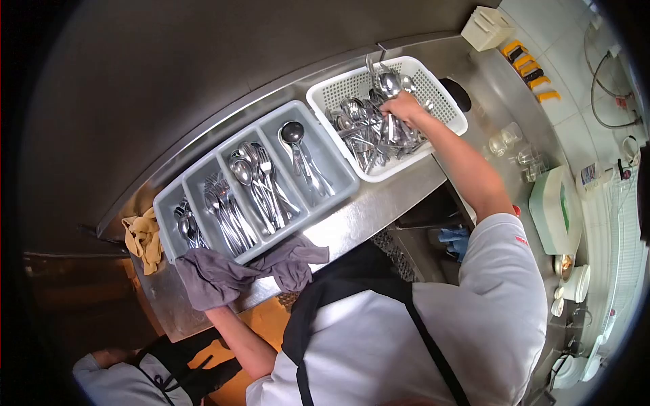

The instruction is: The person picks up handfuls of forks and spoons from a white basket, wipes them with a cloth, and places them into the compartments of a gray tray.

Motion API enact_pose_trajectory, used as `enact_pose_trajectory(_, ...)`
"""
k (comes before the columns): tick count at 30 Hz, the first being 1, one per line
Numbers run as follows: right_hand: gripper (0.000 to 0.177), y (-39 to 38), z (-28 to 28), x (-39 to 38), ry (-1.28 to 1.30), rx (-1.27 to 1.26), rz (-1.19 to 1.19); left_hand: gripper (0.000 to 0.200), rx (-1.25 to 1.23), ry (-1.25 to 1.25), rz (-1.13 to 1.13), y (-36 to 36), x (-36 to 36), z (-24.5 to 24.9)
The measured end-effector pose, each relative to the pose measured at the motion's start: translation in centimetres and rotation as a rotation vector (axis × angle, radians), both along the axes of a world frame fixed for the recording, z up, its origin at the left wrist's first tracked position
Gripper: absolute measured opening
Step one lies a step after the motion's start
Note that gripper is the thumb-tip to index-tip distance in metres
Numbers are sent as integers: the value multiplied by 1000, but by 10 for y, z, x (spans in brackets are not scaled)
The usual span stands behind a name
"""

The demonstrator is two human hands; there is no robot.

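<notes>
My right hand reaches into a white perforated basket heaped with mixed cutlery. Its fingers are closed around several pieces of cutlery, with a large spoon showing just above them. A purple-grey cloth is bunched over my left hand, which holds it at the near left edge of the grey cutlery tray; the cloth hides the fingers. In the tray's compartments lie small spoons, forks, a mixed group of spoons and forks, and a dark-bowled ladle beside other utensils.
The tray and basket stand side by side on a steel counter. A yellow cloth lies at the left. Glasses and a pale green-and-white container are at the right. Another person is at the lower left.
</notes>
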State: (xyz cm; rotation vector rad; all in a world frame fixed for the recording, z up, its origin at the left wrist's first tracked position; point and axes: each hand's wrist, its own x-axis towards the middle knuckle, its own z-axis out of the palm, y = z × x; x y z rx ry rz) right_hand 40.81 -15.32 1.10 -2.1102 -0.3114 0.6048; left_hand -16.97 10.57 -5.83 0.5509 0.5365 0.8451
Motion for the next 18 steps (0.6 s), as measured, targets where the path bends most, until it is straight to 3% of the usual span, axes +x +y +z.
enact_pose_trajectory(1,7,8,21,-25,158,47,-67,34,35,70,37,0,1,-1)
enact_pose_trajectory(4,8,29,-39,-13,245,87,-193,40,108,195,98,3,5,1)
enact_pose_trajectory(6,15,37,-64,-13,-291,-320,15,41,95,178,75,-1,9,8)
enact_pose_trajectory(8,25,41,-59,-26,-339,-527,-80,42,18,166,105,-5,12,12)
enact_pose_trajectory(11,27,50,-71,-29,-313,-549,-202,43,7,91,41,-11,12,21)
enact_pose_trajectory(12,28,53,-68,-30,-333,-652,-82,43,18,53,-8,-14,14,24)
enact_pose_trajectory(15,30,53,-58,-45,-367,-621,-160,43,29,69,-43,-16,16,33)
enact_pose_trajectory(16,30,53,-57,-47,-370,-585,-273,40,143,112,-23,-10,12,21)
enact_pose_trajectory(18,29,47,-58,-32,-349,-536,-252,34,365,221,16,3,0,-11)
